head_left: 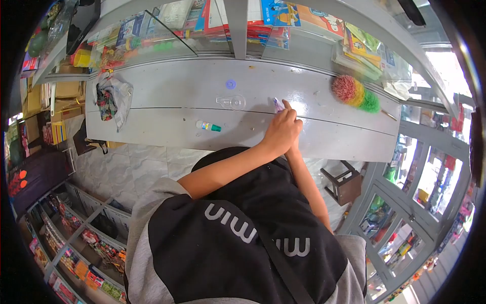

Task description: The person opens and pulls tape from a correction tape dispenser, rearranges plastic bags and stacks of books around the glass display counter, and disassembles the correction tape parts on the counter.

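Observation:
Over the grey counter [172, 96], my two hands are close together. My left hand [281, 129] reaches across from the left, its fingers closed on a small purple-and-white piece [278, 105] whose kind I cannot make out. My right hand [293, 145] is tucked behind the left one, so its fingers are mostly hidden. To their left, a clear light-bulb-shaped plastic piece [232, 103] lies flat. A small purple disc [231, 84] is farther back, and nearer me lies a small tube-like bottle with a green cap [208, 125] on its side.
A multicoloured duster [356, 94] lies at the counter's right end. A crumpled plastic bag [115, 99] sits at the left end. Behind is a glass case with packets and books [281, 14]. A dark stool [344, 183] stands on the floor to the right.

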Tool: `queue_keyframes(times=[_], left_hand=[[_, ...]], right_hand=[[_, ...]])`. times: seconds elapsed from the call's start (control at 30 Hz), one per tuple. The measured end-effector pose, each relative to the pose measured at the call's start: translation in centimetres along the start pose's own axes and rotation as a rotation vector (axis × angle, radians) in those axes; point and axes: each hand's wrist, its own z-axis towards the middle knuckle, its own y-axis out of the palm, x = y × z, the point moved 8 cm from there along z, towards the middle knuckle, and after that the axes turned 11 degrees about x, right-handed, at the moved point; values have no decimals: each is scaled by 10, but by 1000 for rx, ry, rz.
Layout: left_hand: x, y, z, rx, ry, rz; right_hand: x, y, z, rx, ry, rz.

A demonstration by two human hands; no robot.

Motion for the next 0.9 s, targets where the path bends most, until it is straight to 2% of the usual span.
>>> queue_keyframes(times=[0.17,0.2,0.27,0.5,0.7,0.8,0.87,0.9], left_hand=[[13,0,-2,34,145,41],[13,-1,-1,35,136,39],[12,7,-2,-93,111,-35],[6,7,2,-83,81,-89],[-4,2,10,-62,13,-163],[-17,1,18,-13,-66,-211],[-36,-6,26,52,-225,-383],[-41,-11,30,54,-231,-379]], right_hand=[[2,-6,14,69,60,-18],[3,-7,17,73,62,-18],[3,-6,21,72,70,-26],[7,5,31,-45,148,-137],[17,14,36,-141,15,-135],[23,18,35,-112,-91,-109],[25,22,32,-92,-151,-86],[26,24,29,-105,-147,-97]])
